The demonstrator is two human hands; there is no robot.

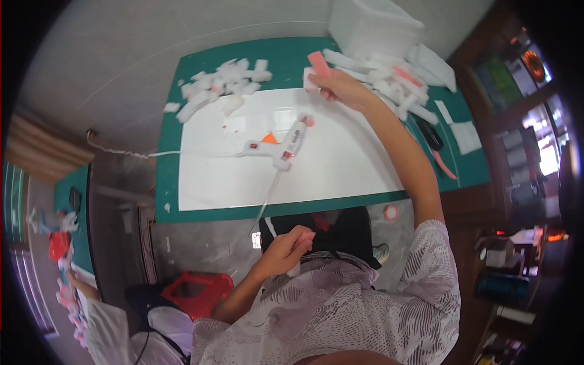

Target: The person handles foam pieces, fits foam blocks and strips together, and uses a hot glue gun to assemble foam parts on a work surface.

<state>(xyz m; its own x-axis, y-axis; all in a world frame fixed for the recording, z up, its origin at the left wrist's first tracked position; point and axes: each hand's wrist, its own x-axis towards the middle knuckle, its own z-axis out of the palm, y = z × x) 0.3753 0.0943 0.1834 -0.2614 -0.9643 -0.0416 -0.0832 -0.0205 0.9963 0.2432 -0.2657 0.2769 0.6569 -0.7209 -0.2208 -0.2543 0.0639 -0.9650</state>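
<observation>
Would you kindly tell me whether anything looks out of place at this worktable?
Mildly, yes: the glue gun lies on the white board with its long glue stick sticking out past the front edge of the green table. A few pink crumbs are also scattered on the board's otherwise white surface.

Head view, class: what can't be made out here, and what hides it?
Head view: inside of the left hand, hidden by its curled fingers.
Head view: lower end of the pink strip, covered by the right hand.
Head view: part of the large white block, cut by the upper edge.
Head view: pink and white pieces, far left, too small and blurred.
</observation>
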